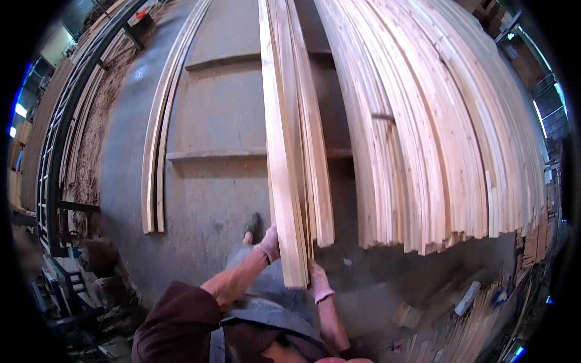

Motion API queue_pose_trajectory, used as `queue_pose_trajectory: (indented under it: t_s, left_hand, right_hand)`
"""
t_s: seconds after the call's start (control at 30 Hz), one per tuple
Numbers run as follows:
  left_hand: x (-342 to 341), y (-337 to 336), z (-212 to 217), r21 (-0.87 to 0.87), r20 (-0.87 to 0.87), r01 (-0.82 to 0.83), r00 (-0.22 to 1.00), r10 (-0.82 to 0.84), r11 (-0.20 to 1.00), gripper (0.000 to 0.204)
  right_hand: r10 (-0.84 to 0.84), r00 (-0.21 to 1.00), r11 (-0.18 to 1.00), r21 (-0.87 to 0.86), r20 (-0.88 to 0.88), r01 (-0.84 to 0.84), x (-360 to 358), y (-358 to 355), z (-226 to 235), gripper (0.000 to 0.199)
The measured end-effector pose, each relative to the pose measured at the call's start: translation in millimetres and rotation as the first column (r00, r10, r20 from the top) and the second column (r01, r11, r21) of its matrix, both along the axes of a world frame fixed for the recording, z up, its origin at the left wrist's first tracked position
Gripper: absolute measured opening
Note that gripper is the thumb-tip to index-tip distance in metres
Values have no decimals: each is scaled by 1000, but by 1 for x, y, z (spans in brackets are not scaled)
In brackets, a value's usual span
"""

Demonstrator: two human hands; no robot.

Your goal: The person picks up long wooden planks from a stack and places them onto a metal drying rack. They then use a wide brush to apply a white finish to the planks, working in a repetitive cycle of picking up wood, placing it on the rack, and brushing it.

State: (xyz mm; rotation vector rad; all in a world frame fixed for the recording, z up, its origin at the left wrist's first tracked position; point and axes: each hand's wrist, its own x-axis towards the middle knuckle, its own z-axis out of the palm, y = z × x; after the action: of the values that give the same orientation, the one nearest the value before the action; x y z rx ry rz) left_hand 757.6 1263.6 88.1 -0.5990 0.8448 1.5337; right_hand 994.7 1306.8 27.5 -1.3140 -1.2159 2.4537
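a bundle of long pale wooden slats (293, 151) stands on edge in the middle of the view, its near end low by the person's body and its length running up and away over the grey metal table (224, 121); the left hand (269, 243), in a pinkish glove, presses flat against the left face of the bundle near its lower end, and the right hand (318, 279), gloved the same, grips the bundle's lower right edge from beneath, fingers curled onto the wood, so the slats sit clamped between the two hands; just to the right, close to but apart from the held bundle, a large stack of slats (436, 139) fans out across the table with its cut ends hanging over the near edge; to the left, well apart, a pair of thin strips (158, 157) lies flat along the table; beyond them sawdust covers a band beside a dark metal rail (63, 127); at lower right, on the floor, lie wood offcuts (407, 314) and more slats, too small to tell apart; a shoe (250, 227) shows below the left hand
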Motion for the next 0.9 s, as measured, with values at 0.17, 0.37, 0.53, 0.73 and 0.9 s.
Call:
queue_pose_trajectory:
  t_s: [0.17, 0.37, 0.53, 0.73, 0.9]
  left_hand:
    - [-8, -2, 21, 6, -34, -29, 999, 29, 1000, 85]
    - [-17, -21, 25, -128, -76, 39, 996, -49, 991, 99]
    - [-19, -32, 31, -155, -105, 95, 988, -112, 983, 93]
    - [-20, -34, 13, -279, -269, -9, 961, -69, 960, 83]
    - [-37, 3, 63, -305, -243, -67, 970, -10, 950, 85]
  right_hand:
    - [149, 985, 952, -280, 85, -120, -9, 28, 60, 55]
    - [9, 960, 761, -621, -281, -189, -18, 4, 36, 57]
    - [-10, 895, 606, -714, -447, -350, -30, -3, 50, 74]
    - [15, 929, 655, -698, -370, -289, -16, -10, 48, 76]
    - [-15, 951, 700, -682, -310, -211, -3, -11, 20, 80]
